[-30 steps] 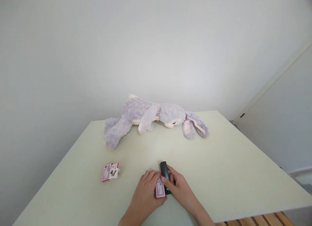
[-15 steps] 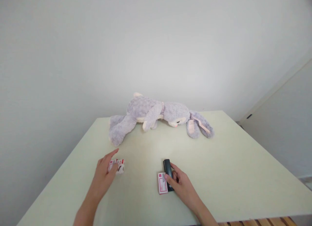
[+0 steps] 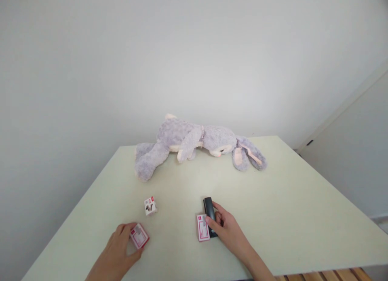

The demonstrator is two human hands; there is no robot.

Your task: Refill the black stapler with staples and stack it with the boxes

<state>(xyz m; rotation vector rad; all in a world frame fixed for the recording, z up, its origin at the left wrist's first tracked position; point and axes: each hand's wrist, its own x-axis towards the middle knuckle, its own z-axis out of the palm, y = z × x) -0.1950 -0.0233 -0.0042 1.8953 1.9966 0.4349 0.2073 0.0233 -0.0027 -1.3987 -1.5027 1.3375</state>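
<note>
My left hand is closed around a small red-and-white box, fingers at its upper left edge and thumb at the lower corner. Just beyond it sits a small white box with red print and a dark picture, untouched. Towards the middle of the table, my right hand grips a black stapler from its right side. Against the stapler's left side lies a second red-and-white box, with my right thumb at its edge.
A lilac plush rabbit with a bead necklace lies on its side along the back of the pale table. Behind stands a plain wall. Wooden slats show below the table's front right edge.
My left hand has moved towards me with a red-and-white box, away from the white box, which now shows fully. My right hand and the stapler stay almost still.
</note>
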